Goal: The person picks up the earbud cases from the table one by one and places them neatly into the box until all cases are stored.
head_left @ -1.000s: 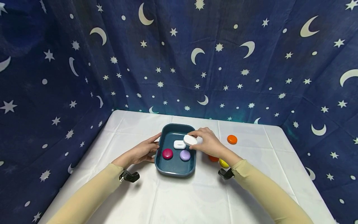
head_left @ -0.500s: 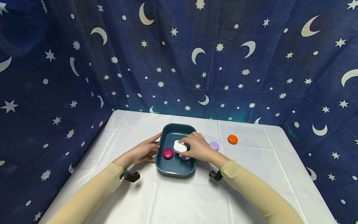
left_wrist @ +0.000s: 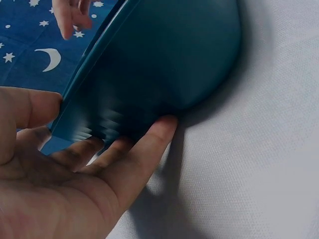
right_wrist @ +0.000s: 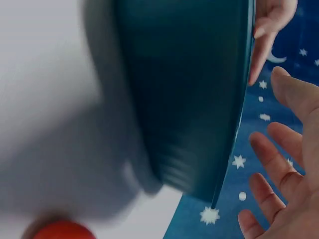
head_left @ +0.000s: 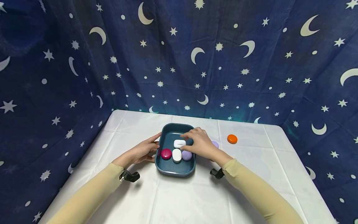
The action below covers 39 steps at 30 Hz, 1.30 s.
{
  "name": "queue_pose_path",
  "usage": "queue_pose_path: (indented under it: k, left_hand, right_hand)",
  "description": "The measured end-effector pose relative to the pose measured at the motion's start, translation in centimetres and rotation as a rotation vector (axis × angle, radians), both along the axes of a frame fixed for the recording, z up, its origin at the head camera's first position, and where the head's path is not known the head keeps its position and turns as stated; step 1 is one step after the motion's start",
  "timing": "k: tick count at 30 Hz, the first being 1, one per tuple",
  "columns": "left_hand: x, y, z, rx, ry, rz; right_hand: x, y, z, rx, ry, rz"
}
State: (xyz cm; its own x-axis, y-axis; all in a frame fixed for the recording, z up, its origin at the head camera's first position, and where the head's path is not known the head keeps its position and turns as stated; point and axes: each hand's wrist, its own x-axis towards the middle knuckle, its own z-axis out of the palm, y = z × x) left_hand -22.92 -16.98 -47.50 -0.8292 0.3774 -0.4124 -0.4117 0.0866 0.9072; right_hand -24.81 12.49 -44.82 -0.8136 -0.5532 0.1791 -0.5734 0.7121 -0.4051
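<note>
1. Container: dark teal box on the white-covered bench, four pieces in it.
2. Contents, head view: white piece with a slit around mid-box; below it in a row, dark red disc, white oval block, purple disc. Block sits between the two discs, close beside both; can't tell if they touch.
3. Left hand: at the box's left side, fingers extended, tips against the outer wall.
4. Right hand: over the box's right side, thumb and fingers apart, nothing held. Thumb tip by the slit piece and purple disc; contact unclear.
5. Outside the box, right side: orange disc well apart; light purple disc partly hidden behind the right hand.
6. Left wrist view only: thumb at the rim, other fingertips lower on the outer wall, one near the base. Box contents not visible from there.
7. Right wrist view only: red-orange disc at the bottom edge, cut off; can't tell whether it's the head view's orange one. Confirms the right hand's fingers loosely spread.
</note>
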Motion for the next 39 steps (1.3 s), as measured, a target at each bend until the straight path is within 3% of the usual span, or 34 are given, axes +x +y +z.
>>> queue_pose_path:
  k: [12, 18, 26, 39]
  left_hand:
    - [0.0, -0.3, 0.0, 0.004, -0.001, -0.007]
    - [0.0, -0.2, 0.0, -0.006, -0.005, -0.003]
    - [0.0, -0.2, 0.0, -0.003, -0.002, -0.005]
    - [0.1, -0.1, 0.0, -0.009, 0.010, -0.009]
  right_hand:
    - [-0.2, 3.1, 0.7, -0.082, -0.052, -0.074]
    - [-0.5, 6.2, 1.3, -0.114, -0.087, -0.139]
    - [-1.2, 10.8, 1.1, -0.154, -0.127, -0.247]
    - [-1.9, 16.3, -0.1, -0.188, -0.124, -0.348]
